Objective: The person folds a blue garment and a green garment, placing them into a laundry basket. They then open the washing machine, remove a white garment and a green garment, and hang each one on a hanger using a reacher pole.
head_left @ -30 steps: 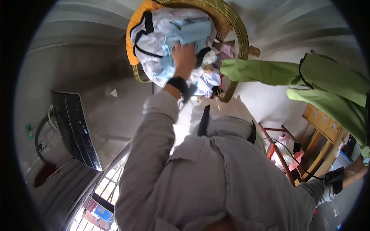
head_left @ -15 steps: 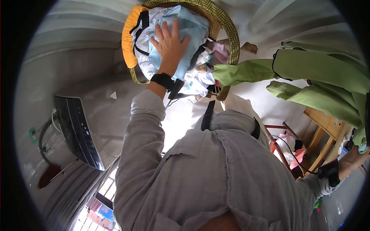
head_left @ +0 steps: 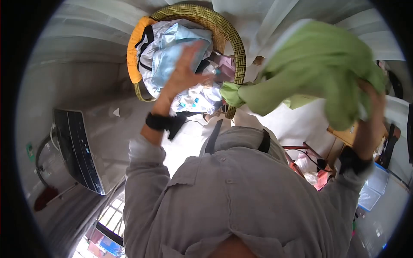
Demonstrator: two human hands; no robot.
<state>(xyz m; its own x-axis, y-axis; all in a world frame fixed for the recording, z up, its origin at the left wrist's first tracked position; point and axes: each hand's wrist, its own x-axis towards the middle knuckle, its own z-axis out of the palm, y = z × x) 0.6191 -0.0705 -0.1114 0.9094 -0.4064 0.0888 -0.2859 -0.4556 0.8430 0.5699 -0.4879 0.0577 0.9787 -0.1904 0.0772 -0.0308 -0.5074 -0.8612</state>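
Observation:
My left hand hovers over the basket, fingers apart and thumb held out, somewhat blurred by motion. Nothing is in it. Beneath lies a light blue cloth on a heap of clothes inside the woven basket. At the upper right, my right hand grips a long green garment, its fingers partly covered by the fabric. The garment is bunched and raised, and one narrow end reaches down to the basket's right rim. Orange fabric drapes over the left rim.
A washing machine with a dark control panel stands at the left. Right of my body are a wooden drawer unit, a red-framed stool or rack with clothes, and a clear plastic box. Pale curtains hang behind the basket.
My right hand has swung up and inward from the far right, bunching the green garment. My left hand has lifted off the blue cloth. The view has shifted slightly.

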